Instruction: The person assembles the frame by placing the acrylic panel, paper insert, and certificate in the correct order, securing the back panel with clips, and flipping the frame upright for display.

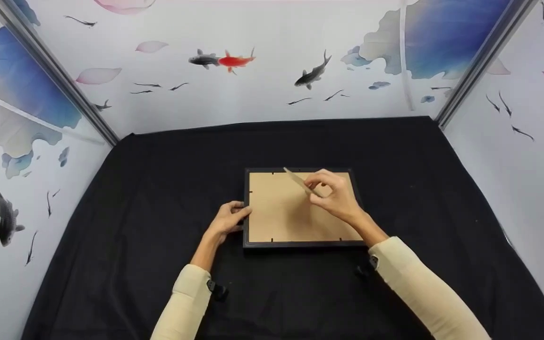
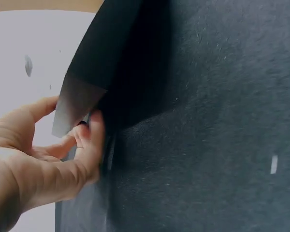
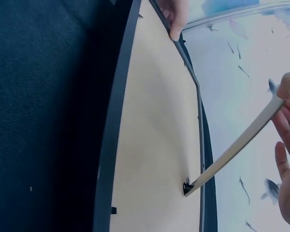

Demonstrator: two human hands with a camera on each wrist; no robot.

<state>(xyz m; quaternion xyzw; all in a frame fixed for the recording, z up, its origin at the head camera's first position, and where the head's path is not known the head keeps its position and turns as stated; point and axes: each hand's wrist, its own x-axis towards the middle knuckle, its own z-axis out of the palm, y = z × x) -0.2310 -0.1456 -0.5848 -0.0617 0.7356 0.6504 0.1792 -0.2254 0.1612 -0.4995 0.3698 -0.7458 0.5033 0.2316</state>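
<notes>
A black picture frame lies face down with its tan backing board showing. My left hand grips the frame's left side, thumb on top; in the left wrist view the dark side stands between thumb and fingers. Over the board, my right hand pinches a thin tan strip, which slants up off the backing. The right wrist view shows the strip's far end beside a small black loop on the board. Whether the strip is fastened there, I cannot tell.
Black cloth covers the table around the frame. White printed panels stand at the back and both sides, with metal posts at the corners. Small black tabs line the frame's inner edge.
</notes>
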